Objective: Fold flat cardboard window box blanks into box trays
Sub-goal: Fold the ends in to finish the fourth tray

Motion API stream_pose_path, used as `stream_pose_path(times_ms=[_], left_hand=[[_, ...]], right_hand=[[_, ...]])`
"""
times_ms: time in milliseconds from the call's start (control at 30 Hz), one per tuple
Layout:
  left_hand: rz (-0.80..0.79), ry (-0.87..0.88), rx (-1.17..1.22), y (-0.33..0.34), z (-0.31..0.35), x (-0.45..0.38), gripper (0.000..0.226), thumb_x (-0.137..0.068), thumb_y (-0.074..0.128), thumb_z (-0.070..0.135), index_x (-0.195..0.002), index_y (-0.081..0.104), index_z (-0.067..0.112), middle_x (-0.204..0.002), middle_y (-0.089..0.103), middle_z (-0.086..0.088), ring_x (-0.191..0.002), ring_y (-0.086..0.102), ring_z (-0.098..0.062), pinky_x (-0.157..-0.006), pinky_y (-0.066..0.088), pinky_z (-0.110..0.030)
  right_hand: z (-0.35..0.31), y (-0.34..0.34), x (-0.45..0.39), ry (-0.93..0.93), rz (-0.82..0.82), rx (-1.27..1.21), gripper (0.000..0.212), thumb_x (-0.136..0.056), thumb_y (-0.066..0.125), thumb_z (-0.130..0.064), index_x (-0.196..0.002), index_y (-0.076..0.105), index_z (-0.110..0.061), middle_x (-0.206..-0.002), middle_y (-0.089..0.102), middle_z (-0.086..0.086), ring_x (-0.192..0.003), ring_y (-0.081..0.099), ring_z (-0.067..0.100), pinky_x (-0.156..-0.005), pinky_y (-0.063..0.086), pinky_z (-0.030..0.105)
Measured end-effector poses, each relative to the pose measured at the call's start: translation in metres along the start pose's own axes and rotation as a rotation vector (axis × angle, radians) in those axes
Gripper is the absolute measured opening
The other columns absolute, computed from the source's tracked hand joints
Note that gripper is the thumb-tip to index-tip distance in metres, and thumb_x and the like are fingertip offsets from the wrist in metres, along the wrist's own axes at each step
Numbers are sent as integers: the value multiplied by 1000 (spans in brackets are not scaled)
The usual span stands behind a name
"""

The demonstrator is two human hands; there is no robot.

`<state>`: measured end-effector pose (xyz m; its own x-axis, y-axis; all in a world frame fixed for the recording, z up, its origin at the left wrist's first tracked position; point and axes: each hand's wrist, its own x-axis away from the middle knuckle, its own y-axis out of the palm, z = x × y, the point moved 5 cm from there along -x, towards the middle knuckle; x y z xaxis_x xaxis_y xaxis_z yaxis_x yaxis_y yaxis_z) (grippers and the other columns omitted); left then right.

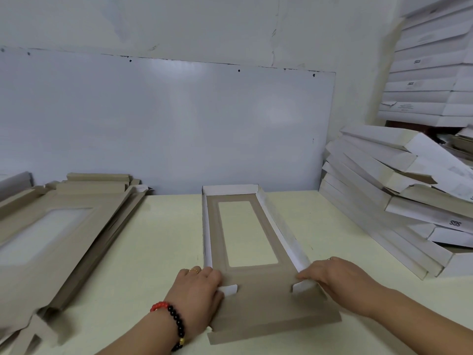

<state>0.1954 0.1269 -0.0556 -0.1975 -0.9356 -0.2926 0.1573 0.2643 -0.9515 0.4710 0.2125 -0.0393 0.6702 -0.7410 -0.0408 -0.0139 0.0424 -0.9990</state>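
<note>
Window box blank (256, 278): left hand (202, 285) and right hand (330, 275) pinch corner tabs; tuck both inward squarely before raising near end flap.

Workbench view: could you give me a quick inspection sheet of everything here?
Surface: pale cream table, partly bare.
Job's things: one window box blank in the middle, far wall and both long walls folded up, near flap flat; small white tabs turned inward at the near corners.
Clutter: stack of flat blanks on the left; pile of folded white boxes on the right.
Grips: left hand pinches the left tab, beaded bracelet on the wrist; right hand holds the right wall's near end.
Cables: nothing seen.
Surroundings: white board against the wall; more stacked white boxes top right.
</note>
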Motion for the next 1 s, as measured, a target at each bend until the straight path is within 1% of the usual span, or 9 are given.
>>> stream_pose_path(times_ms=[67,133,233,400,500,633,733,867,1000], left_hand=[[14,-18,47,0,-3,0,13,-98,33,39,-90,35,29,-86,46,9,-85,42,-18,-79,29,-29],[5,-9,65,1,-6,0,11,-97,38,35,-87,36,30,-88,52,11,-86,45,-17,-73,27,-27],[2,-53,164,1,-14,0,26,-93,47,36,-72,32,34,-75,47,19,-73,45,-4,-60,28,-16],[-45,-77,282,-4,-25,-1,33,-93,53,40,-63,39,37,-63,50,19,-60,45,2,-55,32,-11],[-55,-28,227,-6,-28,-2,19,-97,44,38,-80,49,31,-74,46,16,-72,46,-4,-65,36,-18],[-39,13,211,-7,-25,-2,27,-99,39,46,-83,52,30,-74,42,16,-74,47,-6,-66,33,-15],[-14,32,208,-6,-23,0,28,-101,37,33,-117,60,33,-96,54,11,-96,56,-11,-77,36,-15],[-152,82,74,4,-25,7,65,-91,39,16,-152,21,29,-129,43,3,-117,46,-17,-97,33,-17],[-296,121,54,3,-26,12,88,-84,47,18,-153,-6,22,-141,26,3,-124,39,-17,-105,30,-20]], right_hand=[[-1,-1,-1,46,54,2,36,-96,43,-16,-120,47,-43,-101,56,-32,-91,51,12,-77,37,21],[-2,2,-2,85,71,-18,23,-96,42,-17,-93,37,-40,-72,45,-20,-73,42,13,-63,32,26],[-2,6,0,134,68,-199,39,-95,42,-11,-76,32,-43,-65,47,-10,-59,38,7,-58,31,24],[-4,9,-1,131,177,-383,32,-94,49,-3,-96,71,-26,-78,58,-24,-66,52,-7,-65,39,11],[-12,10,-6,40,212,-327,37,-84,52,7,-98,74,-20,-93,64,-20,-77,55,-5,-71,39,13],[-13,3,-11,-68,181,-299,40,-81,53,8,-102,75,-18,-103,70,-10,-85,60,-1,-76,40,10],[-11,1,-13,-97,-2,-211,50,-89,44,2,-124,63,-28,-119,53,-22,-98,45,-11,-85,26,-1],[-13,-1,-10,-180,-168,58,68,-85,43,-4,-143,37,-38,-145,33,-25,-125,36,5,-97,25,13],[-17,-3,-5,-218,-160,37,58,-90,45,-22,-145,33,-37,-145,33,-23,-125,35,7,-100,28,19]])
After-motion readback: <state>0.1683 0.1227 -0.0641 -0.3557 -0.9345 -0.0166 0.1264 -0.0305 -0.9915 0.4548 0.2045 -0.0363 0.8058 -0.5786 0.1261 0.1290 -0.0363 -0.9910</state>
